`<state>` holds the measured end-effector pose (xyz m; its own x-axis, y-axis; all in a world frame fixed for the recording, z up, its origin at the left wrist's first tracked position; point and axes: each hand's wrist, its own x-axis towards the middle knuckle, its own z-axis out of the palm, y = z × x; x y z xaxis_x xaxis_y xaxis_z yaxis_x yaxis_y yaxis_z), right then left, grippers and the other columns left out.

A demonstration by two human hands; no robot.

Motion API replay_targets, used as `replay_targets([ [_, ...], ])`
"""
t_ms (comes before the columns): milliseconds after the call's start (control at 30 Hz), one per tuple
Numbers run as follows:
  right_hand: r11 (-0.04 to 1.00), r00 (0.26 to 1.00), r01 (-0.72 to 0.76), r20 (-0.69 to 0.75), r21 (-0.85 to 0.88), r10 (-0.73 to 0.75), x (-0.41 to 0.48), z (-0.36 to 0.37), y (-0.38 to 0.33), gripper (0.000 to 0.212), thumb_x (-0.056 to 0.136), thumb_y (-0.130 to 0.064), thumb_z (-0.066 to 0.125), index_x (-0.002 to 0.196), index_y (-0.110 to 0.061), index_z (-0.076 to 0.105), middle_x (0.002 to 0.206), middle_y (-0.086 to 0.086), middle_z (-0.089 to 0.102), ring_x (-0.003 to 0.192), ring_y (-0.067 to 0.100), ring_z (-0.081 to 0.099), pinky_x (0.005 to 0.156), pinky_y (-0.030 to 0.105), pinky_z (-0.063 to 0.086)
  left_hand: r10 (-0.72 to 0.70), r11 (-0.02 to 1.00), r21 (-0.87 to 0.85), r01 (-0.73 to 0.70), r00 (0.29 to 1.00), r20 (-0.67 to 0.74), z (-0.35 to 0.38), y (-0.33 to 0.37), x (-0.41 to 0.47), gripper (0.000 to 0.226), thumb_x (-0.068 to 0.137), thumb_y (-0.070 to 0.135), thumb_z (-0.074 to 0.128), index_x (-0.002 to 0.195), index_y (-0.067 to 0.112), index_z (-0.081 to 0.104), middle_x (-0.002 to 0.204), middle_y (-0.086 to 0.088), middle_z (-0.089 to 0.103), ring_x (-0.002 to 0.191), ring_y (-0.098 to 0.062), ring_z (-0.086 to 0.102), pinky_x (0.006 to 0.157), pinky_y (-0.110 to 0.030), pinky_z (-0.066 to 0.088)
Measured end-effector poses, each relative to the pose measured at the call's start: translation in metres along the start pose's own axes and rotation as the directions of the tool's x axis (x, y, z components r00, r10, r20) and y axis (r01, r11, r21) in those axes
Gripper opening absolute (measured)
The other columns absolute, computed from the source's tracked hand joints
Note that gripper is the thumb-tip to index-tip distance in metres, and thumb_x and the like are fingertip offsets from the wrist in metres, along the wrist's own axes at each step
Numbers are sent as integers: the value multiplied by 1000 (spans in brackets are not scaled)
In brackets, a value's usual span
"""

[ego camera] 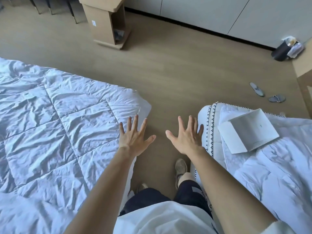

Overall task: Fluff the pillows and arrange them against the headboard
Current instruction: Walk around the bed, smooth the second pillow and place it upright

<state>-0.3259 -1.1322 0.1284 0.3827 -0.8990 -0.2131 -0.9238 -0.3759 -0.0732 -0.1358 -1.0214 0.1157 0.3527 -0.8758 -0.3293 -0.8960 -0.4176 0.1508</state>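
Observation:
No pillow and no headboard are in view. I stand in the gap between two beds. My left hand (135, 137) is stretched out in front of me, fingers spread, holding nothing, at the corner of the left bed's wrinkled white quilt (55, 132). My right hand (187, 137) is also spread and empty, level with the left one, beside the end of the right bed's mattress (208, 129) with its dark stitched edge. Both palms face down over the floor.
An open white box (248, 132) lies on the right bed's white quilt (278, 174). On the beige floor stand a wooden side table (106, 22) at the back, a dark waste bin (285, 49) by the wall cabinets, and two slippers (266, 93).

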Motion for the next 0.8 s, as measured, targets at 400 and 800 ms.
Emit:
replay_targets([
  [400,998,999,44,15,34,-45,184,-22,28,90,85,-78,31,158,-27,18,163,22,8,150,38,2,119,63,3,-63,998,13,63,998,-3,-43,30,182,85,89,79,14,158,37,-12,168,-6,-13,154,-31,-13,121,-61,-2],
  [800,986,985,169,31,12,-169,416,-86,30,91,84,-78,29,158,-27,20,162,21,11,150,39,5,119,62,2,-173,985,-22,172,983,-66,-123,56,366,87,88,82,17,159,36,-6,169,-5,-8,155,-30,-8,120,-60,0],
])
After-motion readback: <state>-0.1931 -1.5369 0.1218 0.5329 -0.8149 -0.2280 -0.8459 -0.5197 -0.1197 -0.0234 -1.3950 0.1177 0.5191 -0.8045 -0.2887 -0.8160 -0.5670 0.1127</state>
